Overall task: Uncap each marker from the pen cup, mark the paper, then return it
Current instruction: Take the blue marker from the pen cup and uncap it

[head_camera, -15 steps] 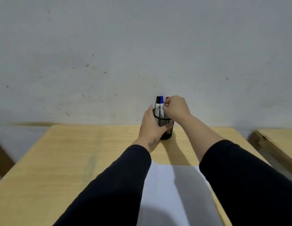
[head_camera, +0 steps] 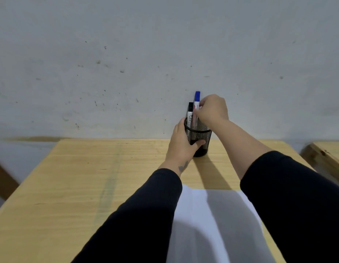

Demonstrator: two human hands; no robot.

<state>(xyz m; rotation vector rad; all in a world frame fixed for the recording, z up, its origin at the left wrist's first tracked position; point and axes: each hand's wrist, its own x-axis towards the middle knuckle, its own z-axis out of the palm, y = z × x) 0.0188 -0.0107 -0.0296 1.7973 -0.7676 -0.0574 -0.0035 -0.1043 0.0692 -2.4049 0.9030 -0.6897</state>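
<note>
A black mesh pen cup stands at the far edge of the wooden table, against the wall. My left hand wraps around the cup's left side. My right hand pinches the blue-capped marker by its white barrel; the marker is upright and partly raised above the cup. A black-capped marker stands in the cup beside it. My right hand hides the rest of the cup's contents. A white sheet of paper lies near me between my arms.
A grey wall rises right behind the cup. A second wooden table stands to the right, across a narrow gap. The table's left edge drops off at the lower left.
My right hand has risen and drawn the blue-capped marker upward out of the cup. A red cap seen beside my fingers earlier is now hidden. My left hand still holds the cup.
</note>
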